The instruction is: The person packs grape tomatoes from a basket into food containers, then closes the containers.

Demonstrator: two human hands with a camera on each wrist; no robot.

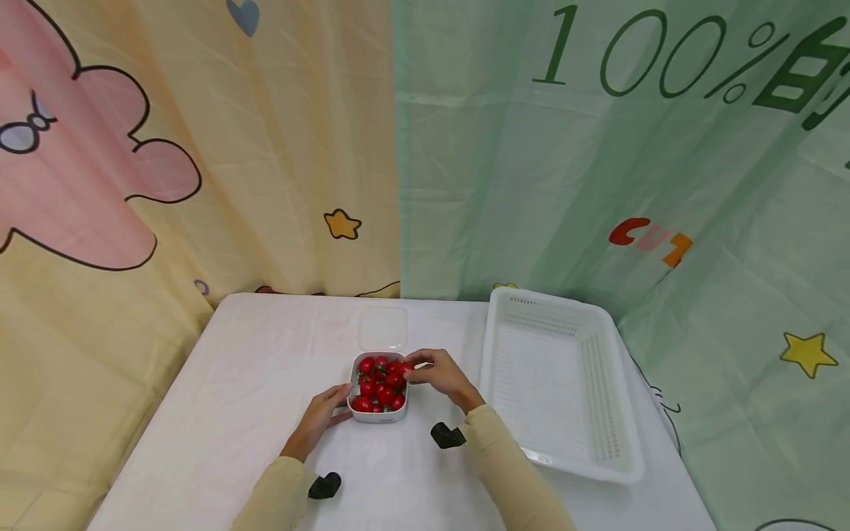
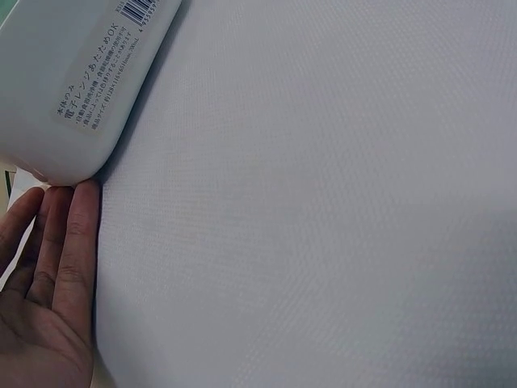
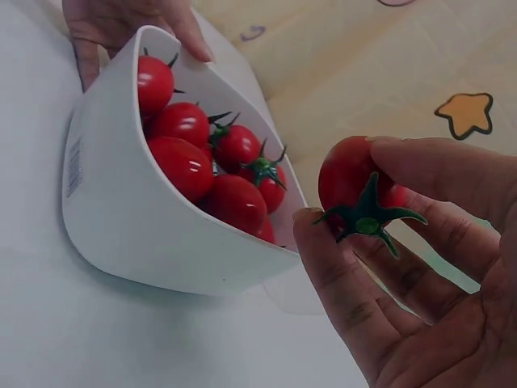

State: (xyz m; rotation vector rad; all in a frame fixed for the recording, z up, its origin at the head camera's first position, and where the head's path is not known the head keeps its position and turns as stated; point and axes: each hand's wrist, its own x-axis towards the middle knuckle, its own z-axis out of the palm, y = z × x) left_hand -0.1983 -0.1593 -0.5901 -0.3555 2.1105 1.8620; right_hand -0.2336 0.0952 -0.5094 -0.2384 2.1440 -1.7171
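A white square box (image 1: 377, 417) full of red cherry tomatoes (image 1: 385, 396) with green stalks stands on the table. My right hand (image 1: 434, 372) is just off its right rim. In the right wrist view, a cherry tomato (image 3: 351, 174) with a star-shaped green calyx is pinched between thumb and fingers of that hand, apart from the box. My left hand (image 1: 325, 413) rests against the box's left side. The left wrist view shows its fingers (image 2: 77, 250) straight and touching the lower edge of the box (image 2: 48, 105) below a printed label.
A large white perforated plastic basket (image 1: 627, 413) lies on the right of the white-covered table (image 1: 265, 354). Behind the box is a clear lid (image 1: 382, 328). Printed curtains (image 1: 465, 184) hang close around the table's far edge and sides.
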